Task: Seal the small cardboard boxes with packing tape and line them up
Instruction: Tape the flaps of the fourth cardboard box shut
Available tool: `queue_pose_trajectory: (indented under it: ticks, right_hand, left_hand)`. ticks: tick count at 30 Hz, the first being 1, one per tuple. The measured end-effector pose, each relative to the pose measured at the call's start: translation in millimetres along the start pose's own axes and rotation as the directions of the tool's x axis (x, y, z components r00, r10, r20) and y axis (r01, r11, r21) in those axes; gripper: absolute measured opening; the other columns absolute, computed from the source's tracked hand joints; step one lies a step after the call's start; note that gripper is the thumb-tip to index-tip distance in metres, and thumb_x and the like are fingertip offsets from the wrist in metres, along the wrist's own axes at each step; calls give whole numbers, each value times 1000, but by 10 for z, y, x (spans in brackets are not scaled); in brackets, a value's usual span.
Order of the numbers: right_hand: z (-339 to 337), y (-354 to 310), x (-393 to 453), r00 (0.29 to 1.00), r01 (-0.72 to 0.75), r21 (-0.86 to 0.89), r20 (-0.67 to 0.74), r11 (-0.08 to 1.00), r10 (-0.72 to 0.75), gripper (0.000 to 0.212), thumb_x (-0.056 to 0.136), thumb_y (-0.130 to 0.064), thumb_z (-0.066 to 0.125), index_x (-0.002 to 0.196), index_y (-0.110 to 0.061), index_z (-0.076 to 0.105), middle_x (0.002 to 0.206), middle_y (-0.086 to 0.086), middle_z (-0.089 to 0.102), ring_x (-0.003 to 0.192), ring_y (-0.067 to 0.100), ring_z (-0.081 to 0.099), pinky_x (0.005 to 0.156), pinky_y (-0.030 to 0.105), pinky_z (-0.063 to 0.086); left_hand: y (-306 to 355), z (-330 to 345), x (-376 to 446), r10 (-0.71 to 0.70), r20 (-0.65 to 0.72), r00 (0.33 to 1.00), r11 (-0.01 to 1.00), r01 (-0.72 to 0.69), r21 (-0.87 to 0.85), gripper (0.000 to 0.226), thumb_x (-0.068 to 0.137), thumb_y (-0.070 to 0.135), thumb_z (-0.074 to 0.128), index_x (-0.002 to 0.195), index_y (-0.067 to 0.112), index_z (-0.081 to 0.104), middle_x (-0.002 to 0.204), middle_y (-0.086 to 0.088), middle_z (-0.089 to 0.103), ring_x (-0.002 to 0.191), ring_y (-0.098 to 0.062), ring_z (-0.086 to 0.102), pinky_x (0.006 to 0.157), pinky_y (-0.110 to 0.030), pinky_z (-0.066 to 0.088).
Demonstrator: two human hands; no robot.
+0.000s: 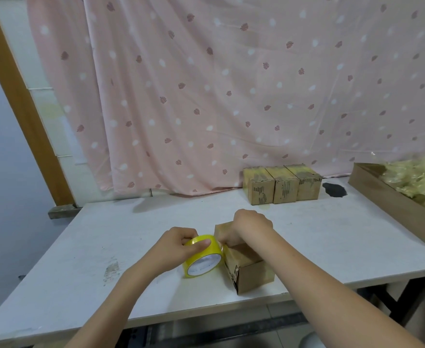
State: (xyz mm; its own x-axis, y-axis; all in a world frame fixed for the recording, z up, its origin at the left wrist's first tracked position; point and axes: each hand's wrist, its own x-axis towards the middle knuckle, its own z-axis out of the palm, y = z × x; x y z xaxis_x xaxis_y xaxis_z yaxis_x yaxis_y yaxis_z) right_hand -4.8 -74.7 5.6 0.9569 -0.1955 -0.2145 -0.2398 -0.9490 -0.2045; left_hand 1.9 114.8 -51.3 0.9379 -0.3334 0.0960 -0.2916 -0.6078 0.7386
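A small cardboard box (251, 271) lies near the front edge of the white table (106, 237). My left hand (181, 243) grips a yellow roll of packing tape (202, 257) standing on edge against the box's left side. My right hand (250, 227) presses down on the far top of the box, fingers curled at the tape's end by the roll. Three sealed small boxes (283, 184) stand side by side in a row at the back of the table, against the curtain.
A long brown cardboard tray (392, 207) holding crumpled yellowish plastic (417, 179) runs along the table's right side. A dark stain (334, 189) marks the table beside the row. A pink patterned curtain (206, 84) hangs behind. The table's front edge is just below the box.
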Motion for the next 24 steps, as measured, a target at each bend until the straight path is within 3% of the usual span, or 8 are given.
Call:
queue_pose_trajectory:
  ticks: [2, 6, 10, 13, 17, 21, 24]
  right_hand:
    - [-3, 3, -15, 1000, -8, 20, 3, 1000, 7, 34, 77, -42, 64, 96, -19, 49, 95, 0, 50, 93, 26, 51, 74, 30, 43]
    - [-21, 8, -26, 1000, -26, 31, 4, 999, 26, 37, 75, -47, 64, 97, -19, 52, 99, 0, 55, 95, 26, 54, 73, 30, 43]
    - [-26, 23, -12, 999, -34, 35, 11, 999, 33, 40, 75, -49, 65, 99, -20, 51, 92, -2, 52, 92, 25, 53, 72, 31, 42]
    - [-26, 27, -6, 999, -38, 38, 3, 999, 38, 44, 73, -52, 65, 100, -20, 50, 99, -1, 53, 94, 25, 51, 76, 31, 43]
    - [-57, 41, 8, 999, -53, 108, -4, 993, 54, 47, 71, -54, 64, 99, -19, 50, 98, 0, 54, 93, 26, 54, 74, 31, 43]
    - [-167, 183, 45, 998, -45, 341, 51, 939, 29, 56, 67, -53, 67, 101, -10, 57, 98, 7, 64, 90, 27, 64, 72, 32, 50]
    - [-188, 305, 54, 993, -72, 556, 120, 828, 6, 56, 73, -47, 70, 106, -6, 51, 87, 9, 57, 63, 24, 53, 57, 27, 44]
  left_hand:
    - [47, -40, 40, -10, 0, 1000, 998, 10, 68, 47, 87, 48, 71, 58, 20, 47, 53, 10, 31, 53, -8, 30, 54, -26, 24]
    - [95, -104, 70, -38, -15, 999, 979, 40, 197, 50, 82, 49, 74, 57, 17, 45, 53, 8, 30, 50, -10, 29, 51, -26, 23]
    - [14, -118, 29, -109, -65, 992, 938, 125, 323, 63, 77, 57, 73, 55, 18, 29, 57, 3, 21, 54, -16, 23, 53, -29, 18]
    - [-1, -109, -4, -140, -73, 987, 923, 157, 351, 66, 75, 62, 71, 54, 19, 25, 55, 3, 19, 53, -16, 23, 54, -30, 17]
    - [31, -121, 4, -182, -57, 982, 945, 191, 265, 68, 78, 63, 70, 53, 21, 22, 52, 5, 18, 52, -15, 23, 54, -31, 18]
    - [73, -270, -51, -156, -56, 986, 988, 157, 9, 60, 89, 52, 66, 61, 18, 25, 63, -2, 21, 54, -13, 24, 52, -27, 20]
    - [138, -375, -69, -128, -60, 990, 991, 126, -48, 57, 91, 46, 66, 66, 7, 32, 71, -8, 23, 56, -14, 27, 49, -22, 24]
